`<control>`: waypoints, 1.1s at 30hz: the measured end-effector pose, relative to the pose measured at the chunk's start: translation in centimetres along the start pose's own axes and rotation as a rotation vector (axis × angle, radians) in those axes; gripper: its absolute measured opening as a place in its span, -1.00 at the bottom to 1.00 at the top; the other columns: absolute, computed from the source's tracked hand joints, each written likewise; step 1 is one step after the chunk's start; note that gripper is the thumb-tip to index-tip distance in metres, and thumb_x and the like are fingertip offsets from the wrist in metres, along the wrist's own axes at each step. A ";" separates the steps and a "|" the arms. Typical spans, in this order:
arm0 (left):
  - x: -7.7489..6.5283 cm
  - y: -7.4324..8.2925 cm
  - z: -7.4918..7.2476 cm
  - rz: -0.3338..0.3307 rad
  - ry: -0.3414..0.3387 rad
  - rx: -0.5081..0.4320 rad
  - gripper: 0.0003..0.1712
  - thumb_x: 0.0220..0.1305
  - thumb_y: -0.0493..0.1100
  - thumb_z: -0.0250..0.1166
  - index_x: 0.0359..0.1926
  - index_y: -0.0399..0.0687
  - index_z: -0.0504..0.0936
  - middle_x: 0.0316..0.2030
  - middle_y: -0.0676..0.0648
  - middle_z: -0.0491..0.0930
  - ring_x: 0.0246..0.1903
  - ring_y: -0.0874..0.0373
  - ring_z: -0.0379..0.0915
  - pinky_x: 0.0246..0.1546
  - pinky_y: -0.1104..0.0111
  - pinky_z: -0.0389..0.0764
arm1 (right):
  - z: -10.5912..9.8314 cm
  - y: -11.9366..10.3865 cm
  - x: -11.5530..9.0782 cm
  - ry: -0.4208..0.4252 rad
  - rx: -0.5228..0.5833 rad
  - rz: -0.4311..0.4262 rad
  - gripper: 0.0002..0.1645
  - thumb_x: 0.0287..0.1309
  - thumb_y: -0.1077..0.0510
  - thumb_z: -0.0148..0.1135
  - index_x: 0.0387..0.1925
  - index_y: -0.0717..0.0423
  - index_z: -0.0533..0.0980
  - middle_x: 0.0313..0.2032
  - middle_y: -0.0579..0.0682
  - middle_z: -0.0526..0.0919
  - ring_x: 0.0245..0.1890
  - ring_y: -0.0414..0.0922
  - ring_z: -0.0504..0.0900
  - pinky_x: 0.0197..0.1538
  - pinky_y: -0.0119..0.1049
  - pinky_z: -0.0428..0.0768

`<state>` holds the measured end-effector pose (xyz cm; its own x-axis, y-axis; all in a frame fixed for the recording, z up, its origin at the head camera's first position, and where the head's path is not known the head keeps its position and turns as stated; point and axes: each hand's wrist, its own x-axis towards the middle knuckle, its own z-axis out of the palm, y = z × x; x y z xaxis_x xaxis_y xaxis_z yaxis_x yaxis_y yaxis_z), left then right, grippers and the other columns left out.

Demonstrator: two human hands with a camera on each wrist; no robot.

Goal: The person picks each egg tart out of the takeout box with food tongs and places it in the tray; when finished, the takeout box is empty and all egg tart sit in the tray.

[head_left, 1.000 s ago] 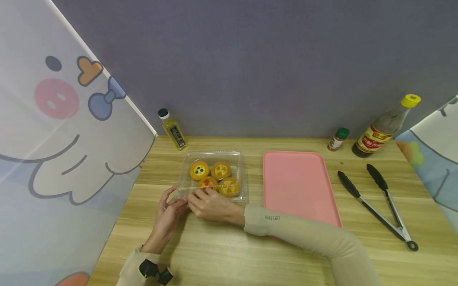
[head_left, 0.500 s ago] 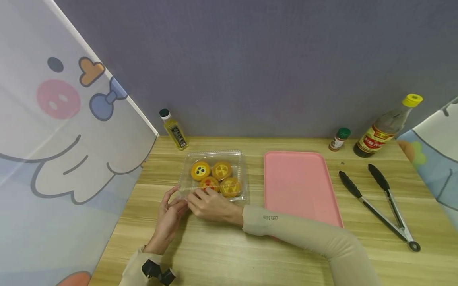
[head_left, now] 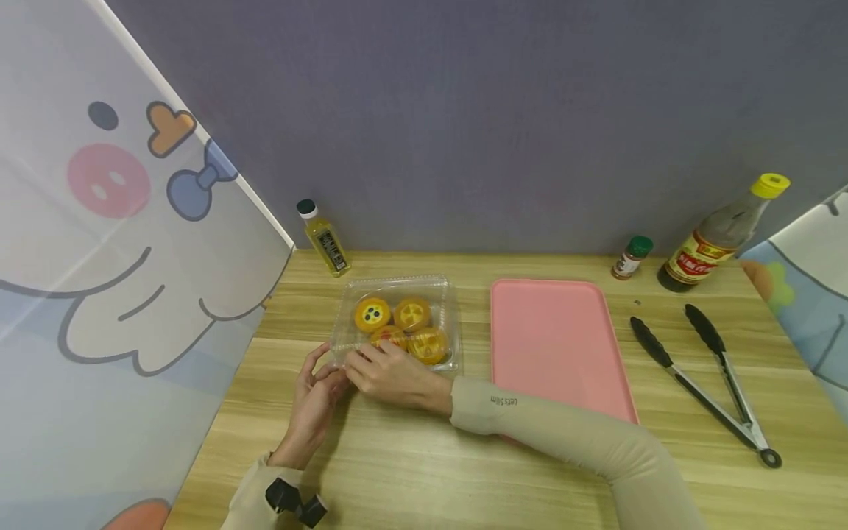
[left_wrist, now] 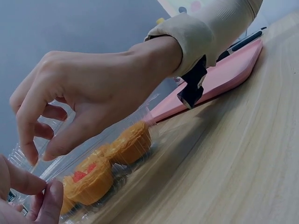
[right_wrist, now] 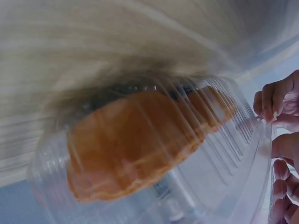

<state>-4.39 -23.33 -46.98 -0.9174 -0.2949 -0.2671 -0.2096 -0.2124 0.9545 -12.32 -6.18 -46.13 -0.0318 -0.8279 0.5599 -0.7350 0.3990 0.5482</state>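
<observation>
A clear plastic clamshell box sits on the table with its lid down over several egg tarts. One tart has blue dots, another a red topping. My left hand is at the box's near left corner, and its thumb and index finger pinch the plastic edge there. Just right of it, my right hand reaches across with bent fingers and pinches the lid's near edge. In the right wrist view, both hands' fingertips meet the clear rim, close together. The tarts show through the plastic wall.
Right of the box lies a pink tray, its near end under my right forearm. Tongs lie spread at the far right. Along the back wall stand an oil bottle, a green-capped spice jar and a yellow-capped sauce bottle.
My right hand's fingers have edged slightly up over the box's near edge and cover a little more of the red-topped tart. The left hand stays at the corner.
</observation>
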 end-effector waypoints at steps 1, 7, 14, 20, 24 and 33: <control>0.0 0.0 0.0 0.000 0.001 -0.001 -0.31 0.46 -0.46 0.12 0.49 0.00 0.18 -0.23 0.23 0.71 -0.15 0.34 0.67 -0.03 0.50 0.70 | -0.1 0.0 0.1 -0.002 0.003 0.005 -0.70 0.53 0.06 -0.02 -0.19 -0.20 0.65 -0.18 -0.26 0.66 -0.20 -0.26 0.62 -0.29 -0.45 0.55; 0.0 0.0 0.1 -0.007 0.004 0.002 -0.30 0.46 -0.47 0.12 0.49 0.03 0.18 -0.27 0.23 0.69 -0.19 0.34 0.65 -0.03 0.49 0.68 | -0.3 0.1 0.4 -0.021 0.008 0.021 -0.72 0.51 0.07 -0.02 -0.23 -0.21 0.63 -0.20 -0.26 0.64 -0.18 -0.25 0.59 -0.28 -0.43 0.48; 0.0 -0.1 0.0 -0.002 0.003 0.013 -0.29 0.46 -0.48 0.11 0.50 0.03 0.16 -0.30 0.22 0.67 -0.23 0.34 0.62 -0.05 0.47 0.66 | -0.4 0.0 0.6 -0.045 0.012 0.021 -0.72 0.53 0.03 -0.02 -0.23 -0.21 0.62 -0.18 -0.24 0.62 -0.17 -0.23 0.55 -0.25 -0.39 0.46; 0.1 -0.1 0.1 0.004 0.016 0.028 -0.26 0.44 -0.49 0.10 0.53 -0.02 0.14 -0.29 0.23 0.67 -0.22 0.33 0.62 -0.03 0.46 0.66 | -0.5 0.2 0.8 -0.058 0.016 0.028 -0.72 0.54 0.02 -0.03 -0.19 -0.21 0.62 -0.15 -0.25 0.64 -0.16 -0.23 0.55 -0.23 -0.39 0.48; 0.1 -0.2 0.1 0.002 0.015 0.042 -0.24 0.41 -0.50 0.10 0.54 -0.03 0.14 -0.28 0.23 0.67 -0.22 0.33 0.61 -0.05 0.48 0.65 | -0.5 0.2 0.8 -0.064 0.011 0.027 -0.73 0.55 0.01 -0.04 -0.18 -0.21 0.62 -0.16 -0.25 0.63 -0.18 -0.24 0.53 -0.24 -0.39 0.46; 0.1 -0.3 -0.2 0.046 -0.021 0.047 -0.24 0.38 -0.51 0.10 0.51 -0.03 0.16 -0.24 0.23 0.69 -0.22 0.34 0.61 -0.08 0.51 0.65 | -0.5 0.2 1.0 -0.078 0.017 0.015 -0.74 0.56 0.00 -0.01 -0.17 -0.20 0.63 -0.16 -0.26 0.64 -0.21 -0.25 0.54 -0.30 -0.43 0.44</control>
<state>-4.33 -23.49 -47.33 -0.9331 -0.2841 -0.2204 -0.1823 -0.1545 0.9710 -12.22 -6.76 -45.13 -0.0953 -0.8503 0.5175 -0.7457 0.4054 0.5287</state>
